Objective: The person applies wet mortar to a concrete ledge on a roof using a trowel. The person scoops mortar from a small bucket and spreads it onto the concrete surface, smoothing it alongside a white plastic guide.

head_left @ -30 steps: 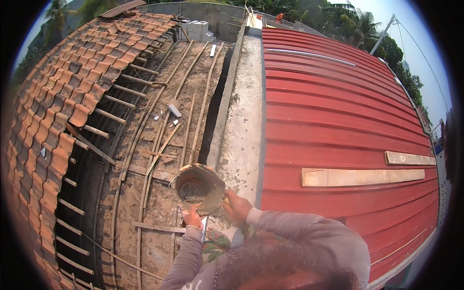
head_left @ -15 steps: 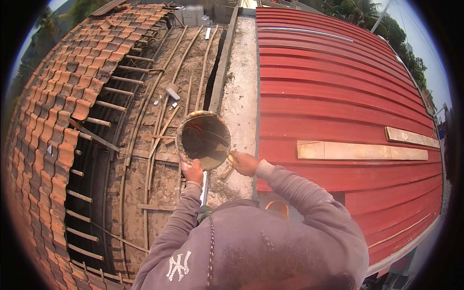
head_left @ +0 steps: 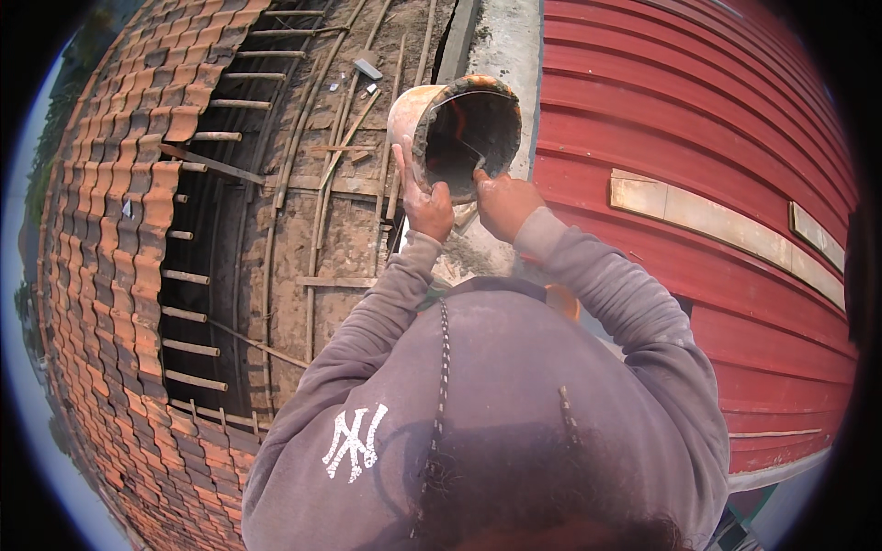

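Observation:
A round bucket point(head_left: 406, 122), crusted with grey mortar and orange-white outside, is tilted so that its mouth faces me. My left hand point(head_left: 427, 208) grips the bucket's near left side, one finger stretched up along the wall. At the near right of the rim, my right hand point(head_left: 505, 204) is closed, its thumb side reaching into the mouth. Whatever it holds is hidden by the fingers; a small grey bit shows at their tip. Inside, the wall is dark and coated, with a reddish streak of light.
Below runs a concrete wall top point(head_left: 510, 46). Left of it lie a dirt-covered surface with bamboo poles point(head_left: 292, 119) and an orange tile roof point(head_left: 110, 248). A red metal roof point(head_left: 625, 119) bearing pale boards point(head_left: 707, 220) is on the right. An orange rounded object point(head_left: 562, 301) shows by my body.
The bucket has swung up and rightward in view, tilting to show more of its left side. My right hand has moved from beside the rim to its mouth. The view has shifted.

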